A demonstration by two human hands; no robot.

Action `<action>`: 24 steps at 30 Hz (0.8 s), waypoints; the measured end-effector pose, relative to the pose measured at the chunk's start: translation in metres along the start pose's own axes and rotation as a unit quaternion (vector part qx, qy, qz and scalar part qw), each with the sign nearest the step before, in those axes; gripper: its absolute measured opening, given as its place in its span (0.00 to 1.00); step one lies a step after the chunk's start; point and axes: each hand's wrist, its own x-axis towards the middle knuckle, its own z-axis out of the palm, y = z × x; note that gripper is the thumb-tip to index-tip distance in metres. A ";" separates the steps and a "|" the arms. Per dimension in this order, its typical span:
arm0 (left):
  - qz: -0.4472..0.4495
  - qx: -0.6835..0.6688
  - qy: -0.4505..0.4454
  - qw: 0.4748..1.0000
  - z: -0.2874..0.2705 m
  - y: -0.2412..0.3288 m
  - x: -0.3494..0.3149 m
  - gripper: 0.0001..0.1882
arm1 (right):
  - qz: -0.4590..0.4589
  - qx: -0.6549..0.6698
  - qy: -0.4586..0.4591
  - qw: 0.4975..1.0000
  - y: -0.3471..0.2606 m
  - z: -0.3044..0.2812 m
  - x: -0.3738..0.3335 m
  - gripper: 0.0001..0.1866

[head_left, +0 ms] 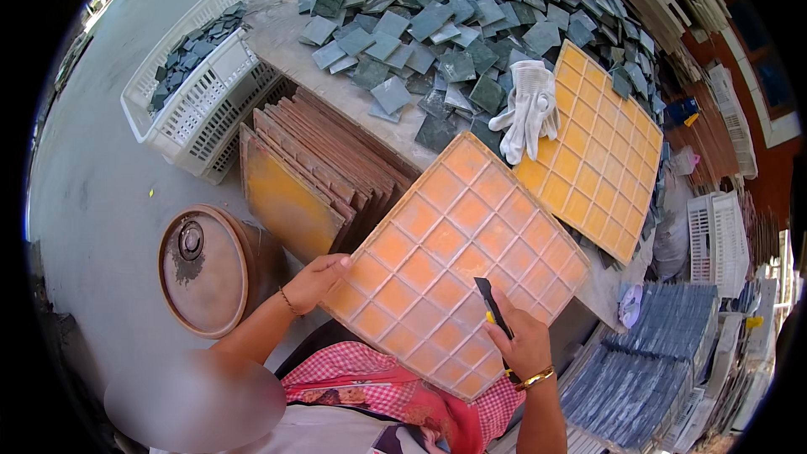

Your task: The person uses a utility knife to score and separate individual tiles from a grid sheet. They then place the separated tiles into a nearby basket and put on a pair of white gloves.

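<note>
An orange square tray (437,261) with raised grid ribs lies tilted across my lap, its far edge close to the stone tiles. My left hand (316,282) grips its left corner, thumb on top and the other fingers partly hidden. In my right hand (523,338) is a black and yellow utility knife (487,296), closed in the fingers over the tray's right part. The knife tip points up and away, above the grid; whether it touches the surface I cannot tell. A similar yellow tray (601,147) lies beyond, with white work gloves (531,105) on its left edge.
Grey-green stone tiles (458,21) are heaped over the far worktable. Brown trays (336,160) stand stacked on edge at left, near a round lidded drum (210,277) and a white crate (202,88) of small tiles. Bundled dark tile sheets (630,378) are at lower right.
</note>
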 end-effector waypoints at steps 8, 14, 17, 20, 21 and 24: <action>0.055 0.118 0.067 0.989 -0.011 -0.021 0.001 0.21 | 0.090 0.011 0.024 0.996 0.015 0.004 -0.091 0.30; 0.075 0.107 0.140 0.981 0.001 -0.019 0.001 0.22 | 0.027 -0.039 -0.062 0.997 0.003 0.016 -0.133 0.29; 0.077 0.110 0.119 0.984 0.000 -0.017 -0.001 0.22 | 0.019 -0.059 -0.101 0.993 0.003 0.021 -0.138 0.30; 0.077 0.119 0.099 0.985 -0.005 -0.018 0.001 0.22 | 0.008 -0.093 -0.108 0.990 0.006 0.024 -0.138 0.30; 0.061 0.133 0.121 0.982 -0.007 -0.019 0.002 0.22 | 0.003 -0.097 -0.101 0.990 0.007 0.025 -0.138 0.30; 0.086 0.079 0.096 0.989 -0.008 -0.026 0.006 0.22 | 0.004 -0.090 -0.082 0.993 0.006 0.029 -0.140 0.30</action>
